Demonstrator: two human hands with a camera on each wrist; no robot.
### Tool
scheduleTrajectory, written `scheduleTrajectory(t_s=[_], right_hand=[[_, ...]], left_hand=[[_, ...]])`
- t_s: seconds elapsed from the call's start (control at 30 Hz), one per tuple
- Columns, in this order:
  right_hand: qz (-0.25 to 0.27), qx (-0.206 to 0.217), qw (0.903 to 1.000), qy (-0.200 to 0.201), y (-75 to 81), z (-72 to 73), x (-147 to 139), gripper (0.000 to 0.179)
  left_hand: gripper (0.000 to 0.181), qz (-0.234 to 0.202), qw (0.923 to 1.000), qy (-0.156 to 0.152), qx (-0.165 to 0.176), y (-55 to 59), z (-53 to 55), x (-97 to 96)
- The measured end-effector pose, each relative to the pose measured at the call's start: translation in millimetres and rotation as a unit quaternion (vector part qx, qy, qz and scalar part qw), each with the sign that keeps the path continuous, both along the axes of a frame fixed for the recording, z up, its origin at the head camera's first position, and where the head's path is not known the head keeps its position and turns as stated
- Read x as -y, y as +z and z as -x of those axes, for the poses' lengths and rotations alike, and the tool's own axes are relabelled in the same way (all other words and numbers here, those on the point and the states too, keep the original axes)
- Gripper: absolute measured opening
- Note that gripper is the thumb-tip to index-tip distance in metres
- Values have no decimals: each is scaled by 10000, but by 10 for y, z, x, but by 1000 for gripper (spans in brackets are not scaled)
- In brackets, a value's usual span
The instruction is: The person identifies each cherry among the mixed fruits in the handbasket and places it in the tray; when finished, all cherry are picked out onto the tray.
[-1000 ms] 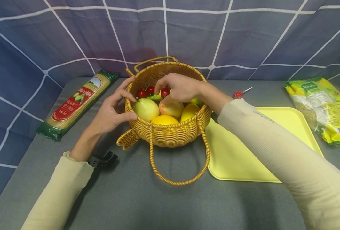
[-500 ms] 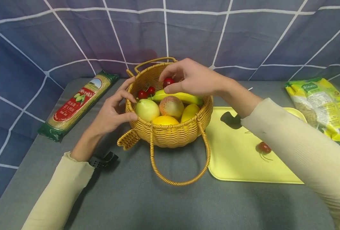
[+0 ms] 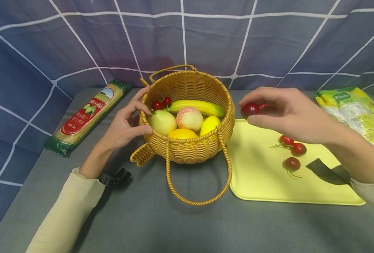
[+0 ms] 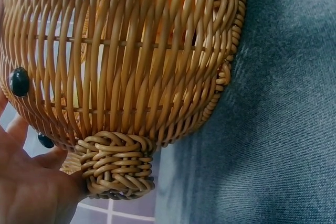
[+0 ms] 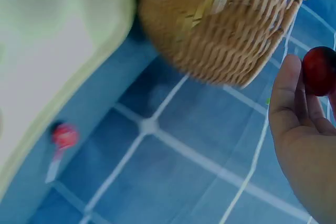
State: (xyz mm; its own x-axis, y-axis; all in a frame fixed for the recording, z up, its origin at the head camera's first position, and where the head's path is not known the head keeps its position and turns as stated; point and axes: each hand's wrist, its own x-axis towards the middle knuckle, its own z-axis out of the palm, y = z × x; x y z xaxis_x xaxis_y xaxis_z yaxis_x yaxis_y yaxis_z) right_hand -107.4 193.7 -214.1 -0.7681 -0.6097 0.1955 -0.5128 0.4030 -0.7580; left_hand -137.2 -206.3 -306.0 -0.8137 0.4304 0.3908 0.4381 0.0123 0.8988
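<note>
A wicker basket (image 3: 187, 149) stands mid-table in the head view, its front handle hanging down. Inside lie a pear (image 3: 163, 123), a peach (image 3: 190, 119), a banana (image 3: 202, 107), an orange fruit (image 3: 183, 134), a yellow mango-like fruit (image 3: 210, 125) and two cherries (image 3: 162, 103). My left hand (image 3: 125, 119) holds the basket's left rim, fingers over the edge and thumb at the front; the left wrist view has it beside the woven side. To the basket's right, above the tray, my right hand (image 3: 288, 112) pinches a dark red cherry (image 3: 249, 110), also visible in the right wrist view.
On the right, a yellow tray (image 3: 256, 175) bears three cherries (image 3: 292, 164) with stems. A lollipop (image 5: 64, 136) lies behind the tray. A spaghetti pack (image 3: 87, 117) lies far left, a yellow Knorr bag (image 3: 348, 109) far right. Blue checked cloth (image 3: 212, 38) hangs behind.
My right hand has lifted a cherry out of the basket and carried it right, over the tray's back edge. The banana is uncovered now. My left hand stays at the rim.
</note>
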Motion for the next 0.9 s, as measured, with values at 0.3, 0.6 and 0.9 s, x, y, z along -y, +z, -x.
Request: scheduleTrajectory(t_s=[0.3, 0.6, 0.9], right_hand=[[-340, 939, 9838, -1486, -587, -344, -866, 35], [-1513, 975, 9569, -2279, -1060, -620, -1506, 31], [-1485, 324, 9723, -1775, -1298, -715, -1558, 40]], left_hand=[[63, -18, 10000, -4, -4, 2, -2, -5], [68, 66, 10000, 8, -4, -10, -21, -10], [64, 86, 10000, 11, -27, 6, -13, -14]])
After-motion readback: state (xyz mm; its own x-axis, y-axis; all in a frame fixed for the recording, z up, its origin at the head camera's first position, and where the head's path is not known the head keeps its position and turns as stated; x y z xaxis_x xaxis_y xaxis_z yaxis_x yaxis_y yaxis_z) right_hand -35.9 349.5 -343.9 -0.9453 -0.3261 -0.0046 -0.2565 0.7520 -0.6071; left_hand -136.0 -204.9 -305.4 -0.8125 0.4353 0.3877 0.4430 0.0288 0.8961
